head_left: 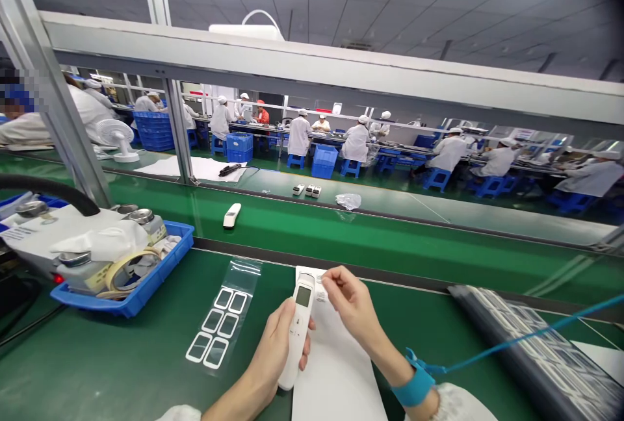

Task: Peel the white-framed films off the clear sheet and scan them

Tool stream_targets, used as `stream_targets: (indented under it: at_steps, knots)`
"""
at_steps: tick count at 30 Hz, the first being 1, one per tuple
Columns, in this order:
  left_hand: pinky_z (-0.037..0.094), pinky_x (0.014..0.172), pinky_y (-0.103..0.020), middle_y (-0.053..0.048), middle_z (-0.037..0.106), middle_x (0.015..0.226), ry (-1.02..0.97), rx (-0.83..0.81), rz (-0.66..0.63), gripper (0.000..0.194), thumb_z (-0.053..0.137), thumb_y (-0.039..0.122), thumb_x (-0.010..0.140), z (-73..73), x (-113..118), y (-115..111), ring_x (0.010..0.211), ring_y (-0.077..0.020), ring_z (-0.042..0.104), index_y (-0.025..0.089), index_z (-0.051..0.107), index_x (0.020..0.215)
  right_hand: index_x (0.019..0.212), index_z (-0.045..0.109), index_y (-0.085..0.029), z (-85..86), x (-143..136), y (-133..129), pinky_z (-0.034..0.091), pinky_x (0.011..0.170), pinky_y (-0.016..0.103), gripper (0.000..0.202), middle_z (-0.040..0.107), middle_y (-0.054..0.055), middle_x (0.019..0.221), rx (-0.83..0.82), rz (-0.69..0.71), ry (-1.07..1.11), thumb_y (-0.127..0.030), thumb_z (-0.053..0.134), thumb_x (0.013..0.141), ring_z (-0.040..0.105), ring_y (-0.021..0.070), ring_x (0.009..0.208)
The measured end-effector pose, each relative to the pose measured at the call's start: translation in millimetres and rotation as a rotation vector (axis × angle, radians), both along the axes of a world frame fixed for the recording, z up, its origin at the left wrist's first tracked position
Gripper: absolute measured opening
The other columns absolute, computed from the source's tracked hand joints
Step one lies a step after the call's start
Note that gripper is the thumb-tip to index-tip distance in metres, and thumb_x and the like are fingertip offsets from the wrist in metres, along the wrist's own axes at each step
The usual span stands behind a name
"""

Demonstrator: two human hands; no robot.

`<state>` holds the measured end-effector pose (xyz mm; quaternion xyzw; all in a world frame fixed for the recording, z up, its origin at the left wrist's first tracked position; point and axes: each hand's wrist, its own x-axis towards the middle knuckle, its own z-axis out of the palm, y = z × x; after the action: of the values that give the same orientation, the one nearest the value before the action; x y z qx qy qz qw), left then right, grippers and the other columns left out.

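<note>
My left hand (273,346) is wrapped round a white handheld infrared thermometer (295,336), whose small grey screen and buttons face up. Just right of the thermometer's head, my right hand (348,301) is closed in a pinch; what its fingertips hold, if anything, is too small to make out. Under both hands lies a long white sheet (336,375) with small dark print at its far end. To the left, a clear plastic sheet (245,276) carries several white rounded frames (212,320). A blue wrist strap (414,385) circles my right wrist, its cord running off to the right.
A blue tray (160,278) with tape and metal-topped containers stands at left. Another white thermometer (232,216) lies on the green conveyor belt (380,236) beyond a dark rail. Stacked framed sheets (541,349) lie at right. Co-workers in white sit farther back.
</note>
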<state>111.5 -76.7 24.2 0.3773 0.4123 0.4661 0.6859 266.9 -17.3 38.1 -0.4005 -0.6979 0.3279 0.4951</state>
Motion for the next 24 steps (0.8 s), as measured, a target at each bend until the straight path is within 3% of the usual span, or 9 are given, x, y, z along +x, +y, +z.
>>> stream_targets:
  at_steps: [3,6,10,14,19,24]
  knots:
    - [0.039,0.049,-0.021,0.0,0.054,0.052,0.027,0.038,0.017,0.059,0.036,0.07,0.082,-0.2,1,1,0.044,-0.0098,0.048,0.014,0.056,0.079,0.074,0.054,-0.018,-3.4,26,9,0.03,0.045,0.023,0.029,0.045,-0.004,0.058,-0.11,-0.082,0.076,-0.045,0.058,0.085,0.039,0.0109,0.048]
    - [0.05,0.07,-0.027,-0.006,0.064,0.073,0.016,0.06,0.037,0.052,0.044,0.064,0.083,-3.3,4,4,0.069,-0.0165,0.063,0.014,0.058,0.081,0.075,0.059,-0.017,-15.0,61,8,0.037,0.052,0.025,0.027,0.053,0.0,0.065,-0.195,-0.11,0.007,-0.044,0.063,0.078,0.048,0.0148,0.058]
    - [0.047,0.093,-0.033,-0.009,0.067,0.093,-0.026,0.037,0.005,0.045,0.051,0.06,0.082,-11.2,11,5,0.103,-0.0233,0.061,0.015,0.059,0.086,0.077,0.065,-0.018,-36.1,90,-9,0.041,0.062,0.03,0.022,0.059,0.004,0.077,-0.203,-0.165,-0.17,-0.038,0.058,0.078,0.053,0.0197,0.069]
    - [0.044,0.098,-0.034,-0.01,0.068,0.097,0.009,-0.037,0.016,0.048,0.053,0.062,0.08,-16.0,12,4,0.108,-0.024,0.059,0.017,0.056,0.097,0.082,0.069,-0.019,-48.8,90,-20,0.041,0.064,0.031,0.02,0.058,0.005,0.081,-0.156,-0.203,-0.281,-0.033,0.054,0.079,0.054,0.0204,0.071]
    - [0.045,0.094,-0.034,-0.011,0.067,0.106,0.069,-0.096,0.034,0.057,0.053,0.067,0.076,-9.5,9,1,0.11,-0.0252,0.058,0.019,0.05,0.108,0.083,0.068,-0.02,-48.8,85,-22,0.042,0.07,0.032,0.016,0.06,0.004,0.082,-0.16,-0.196,-0.292,-0.028,0.055,0.078,0.056,0.0219,0.079]
    - [0.045,0.091,-0.035,-0.012,0.068,0.104,0.164,-0.023,0.009,0.061,0.049,0.07,0.076,-9.2,9,2,0.105,-0.0264,0.061,0.018,0.05,0.107,0.084,0.065,-0.021,-49.3,82,-23,0.042,0.07,0.031,0.014,0.06,0.004,0.083,-0.157,-0.216,-0.326,-0.028,0.054,0.08,0.056,0.0211,0.078]
